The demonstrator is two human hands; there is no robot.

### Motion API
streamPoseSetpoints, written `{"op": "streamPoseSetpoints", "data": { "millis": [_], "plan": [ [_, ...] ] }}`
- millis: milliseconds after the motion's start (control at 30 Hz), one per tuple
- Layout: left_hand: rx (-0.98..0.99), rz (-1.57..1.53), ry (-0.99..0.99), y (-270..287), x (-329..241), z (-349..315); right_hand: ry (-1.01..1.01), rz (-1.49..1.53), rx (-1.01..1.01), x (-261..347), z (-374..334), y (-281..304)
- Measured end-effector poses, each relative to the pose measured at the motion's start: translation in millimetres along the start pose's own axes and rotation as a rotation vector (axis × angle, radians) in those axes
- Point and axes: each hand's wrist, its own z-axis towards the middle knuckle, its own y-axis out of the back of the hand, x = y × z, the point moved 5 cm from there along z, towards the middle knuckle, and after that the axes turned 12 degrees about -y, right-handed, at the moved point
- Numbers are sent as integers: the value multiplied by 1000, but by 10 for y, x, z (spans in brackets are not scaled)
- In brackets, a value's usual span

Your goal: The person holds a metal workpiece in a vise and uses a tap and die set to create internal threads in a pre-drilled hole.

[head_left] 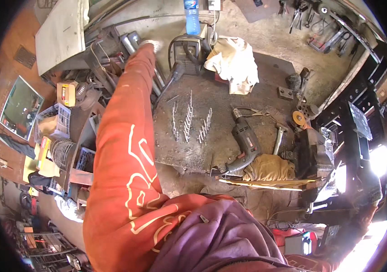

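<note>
My left arm, in an orange sleeve, stretches across to the far left of the workbench. At its end my left hand is pale and washed out, beside shiny metal pipes; its fingers cannot be made out. Out to the right, my right hand is near a dark metal rack, its fingers lost in shadow and glare. Between my arms, several drill bits lie in rows on the bench. Right of them rests a power drill, with a hammer beyond it.
A boxy machine stands at the back beside a white cloth, with a blue bottle behind. A brown cloth lies at the near edge. At right are an orange disc and a vise-like block. Crates stand left.
</note>
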Motion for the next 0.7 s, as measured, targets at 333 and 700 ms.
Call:
{"op": "streamPoseSetpoints", "data": {
  "millis": [333, 700],
  "plan": [
    [406, -199, -206, -578, -1267, -957, 172, -207, -14, -18, -99, 508],
    [711, -590, -806, -2085, -3782, -4508, 245, -506, 147, -423, 877, 375]
  ]
}}
